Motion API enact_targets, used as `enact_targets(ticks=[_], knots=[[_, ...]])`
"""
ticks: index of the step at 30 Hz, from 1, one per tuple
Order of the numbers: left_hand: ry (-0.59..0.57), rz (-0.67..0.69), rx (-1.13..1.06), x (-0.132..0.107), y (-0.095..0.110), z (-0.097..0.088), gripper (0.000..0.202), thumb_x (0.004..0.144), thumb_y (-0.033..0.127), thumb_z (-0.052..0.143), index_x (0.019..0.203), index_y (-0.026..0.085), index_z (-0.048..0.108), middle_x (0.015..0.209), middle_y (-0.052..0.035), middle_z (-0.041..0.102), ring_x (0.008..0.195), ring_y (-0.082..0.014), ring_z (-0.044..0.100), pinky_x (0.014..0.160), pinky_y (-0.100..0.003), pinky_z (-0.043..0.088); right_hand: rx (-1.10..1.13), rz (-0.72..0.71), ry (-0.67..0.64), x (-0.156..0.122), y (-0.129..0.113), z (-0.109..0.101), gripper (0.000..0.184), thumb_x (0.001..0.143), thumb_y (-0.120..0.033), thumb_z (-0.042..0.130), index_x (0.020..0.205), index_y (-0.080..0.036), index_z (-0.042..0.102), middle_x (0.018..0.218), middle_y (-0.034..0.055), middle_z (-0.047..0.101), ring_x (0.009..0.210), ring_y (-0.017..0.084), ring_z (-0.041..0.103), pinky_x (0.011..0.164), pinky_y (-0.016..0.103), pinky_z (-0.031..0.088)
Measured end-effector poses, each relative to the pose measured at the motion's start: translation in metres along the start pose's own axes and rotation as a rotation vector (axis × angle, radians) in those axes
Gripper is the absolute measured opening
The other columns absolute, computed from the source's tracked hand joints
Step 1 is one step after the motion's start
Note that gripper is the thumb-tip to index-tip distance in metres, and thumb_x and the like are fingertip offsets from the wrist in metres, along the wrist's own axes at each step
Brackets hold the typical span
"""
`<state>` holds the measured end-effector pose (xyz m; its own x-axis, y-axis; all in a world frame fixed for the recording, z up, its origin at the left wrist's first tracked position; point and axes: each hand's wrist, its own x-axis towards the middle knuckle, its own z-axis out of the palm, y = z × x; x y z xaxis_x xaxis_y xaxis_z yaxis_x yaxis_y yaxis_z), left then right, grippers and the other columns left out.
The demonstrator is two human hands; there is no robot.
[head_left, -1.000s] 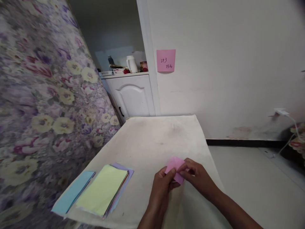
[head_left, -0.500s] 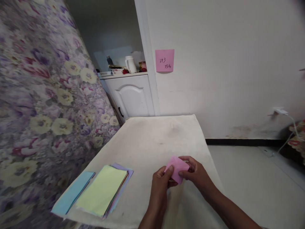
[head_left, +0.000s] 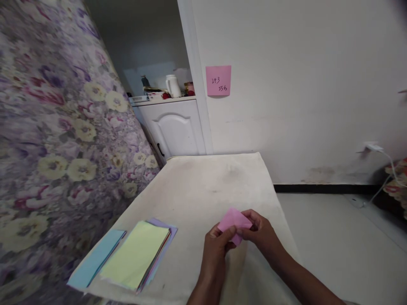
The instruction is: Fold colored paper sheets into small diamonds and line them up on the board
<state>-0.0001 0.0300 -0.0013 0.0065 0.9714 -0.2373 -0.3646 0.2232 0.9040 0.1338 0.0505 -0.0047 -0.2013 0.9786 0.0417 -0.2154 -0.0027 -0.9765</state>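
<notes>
Both my hands pinch a small folded pink paper just above the white cloth-covered table, near its right front edge. My left hand grips the paper's lower left corner with thumb and forefinger. From the right, my right hand holds the opposite side, fingers curled around it. A stack of coloured sheets, pale yellow on top, lies on the table to the left, with a light blue sheet beside it.
A floral-patterned mattress or cushion leans along the left. A pink note is stuck on the white wall. Behind stands a white cabinet with bottles on top. Bare floor lies to the right, with a charger cable.
The pink paper has turned slightly in my fingers and its folded point now faces up. Both hands stay in nearly the same place over the table.
</notes>
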Motion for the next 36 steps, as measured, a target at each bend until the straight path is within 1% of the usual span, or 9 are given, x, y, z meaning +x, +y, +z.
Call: enact_targets(ticks=[4,7,9,13,19,22,26,31,36], knots=[[-0.016,0.052,0.037,0.002,-0.003,-0.003,0.027,0.070,0.030,0.068,0.086,0.009,0.068,0.064,-0.0033,0.062,0.058,-0.0111,0.051,0.055,-0.022,0.039,-0.069,0.085,-0.037,0.002,0.001,-0.006,0.019,0.067,-0.030,0.067,0.076,-0.015,0.059,0.060,-0.0025,0.057,0.053,0.010,0.050,0.051,0.022,0.038],[0.008,0.091,0.099,0.005,-0.005,-0.006,0.026,0.070,0.031,0.067,0.085,0.009,0.067,0.064,-0.0032,0.061,0.058,-0.0115,0.050,0.056,-0.023,0.039,-0.167,0.144,-0.022,0.003,0.002,-0.011,0.020,0.070,-0.033,0.064,0.068,-0.015,0.057,0.056,-0.0022,0.055,0.052,0.010,0.049,0.049,0.021,0.037],[0.021,0.106,0.115,0.005,-0.007,-0.007,0.025,0.070,0.032,0.067,0.081,0.010,0.067,0.064,-0.0028,0.061,0.058,-0.0113,0.049,0.056,-0.023,0.038,-0.206,0.136,0.000,0.003,0.003,-0.012,0.021,0.070,-0.032,0.063,0.062,-0.015,0.054,0.053,-0.0032,0.052,0.050,0.009,0.046,0.048,0.021,0.035],[0.004,0.062,0.083,0.005,-0.008,-0.006,0.026,0.069,0.034,0.067,0.078,0.009,0.066,0.062,-0.0021,0.059,0.056,-0.0103,0.046,0.054,-0.022,0.036,-0.211,0.093,0.013,0.002,0.003,-0.010,0.024,0.071,-0.029,0.062,0.055,-0.017,0.049,0.048,-0.0048,0.047,0.047,0.008,0.041,0.047,0.021,0.031],[0.009,0.087,0.169,0.004,-0.004,-0.005,0.024,0.069,0.033,0.066,0.070,0.009,0.064,0.058,-0.0008,0.055,0.054,-0.0101,0.044,0.053,-0.022,0.035,-0.196,0.081,-0.006,0.001,-0.001,-0.009,0.020,0.070,-0.029,0.062,0.060,-0.015,0.053,0.054,-0.0039,0.050,0.051,0.009,0.044,0.049,0.021,0.032],[-0.025,0.090,0.282,0.002,-0.002,-0.003,0.023,0.068,0.032,0.066,0.065,0.010,0.063,0.054,0.0007,0.052,0.053,-0.0099,0.043,0.052,-0.022,0.033,-0.135,0.103,-0.063,0.001,-0.005,-0.010,0.012,0.068,-0.026,0.063,0.067,-0.015,0.058,0.060,-0.0018,0.058,0.057,0.013,0.052,0.054,0.023,0.038],[-0.087,0.070,0.397,0.001,-0.003,0.001,0.023,0.068,0.034,0.065,0.066,0.011,0.063,0.054,0.0017,0.050,0.052,-0.0095,0.041,0.050,-0.021,0.031,-0.057,0.162,-0.110,0.003,-0.006,-0.012,0.012,0.063,-0.024,0.066,0.068,-0.014,0.062,0.060,0.0001,0.063,0.056,0.015,0.057,0.054,0.025,0.042],[-0.171,0.075,0.514,0.000,-0.009,0.004,0.016,0.068,0.025,0.058,0.059,0.013,0.060,0.049,0.0035,0.046,0.049,-0.0094,0.038,0.047,-0.021,0.027,-0.174,0.161,-0.109,0.003,-0.007,-0.014,0.008,0.060,-0.019,0.068,0.066,-0.014,0.066,0.057,-0.0007,0.063,0.054,0.013,0.056,0.051,0.022,0.041],[-0.244,0.031,0.568,-0.002,-0.013,0.004,0.009,0.065,0.015,0.053,0.064,0.012,0.062,0.052,0.0034,0.046,0.050,-0.0092,0.037,0.048,-0.022,0.027,-0.241,0.168,-0.157,0.003,-0.010,-0.018,0.007,0.064,-0.019,0.066,0.068,-0.014,0.067,0.062,0.0015,0.065,0.058,0.013,0.057,0.054,0.022,0.042]])
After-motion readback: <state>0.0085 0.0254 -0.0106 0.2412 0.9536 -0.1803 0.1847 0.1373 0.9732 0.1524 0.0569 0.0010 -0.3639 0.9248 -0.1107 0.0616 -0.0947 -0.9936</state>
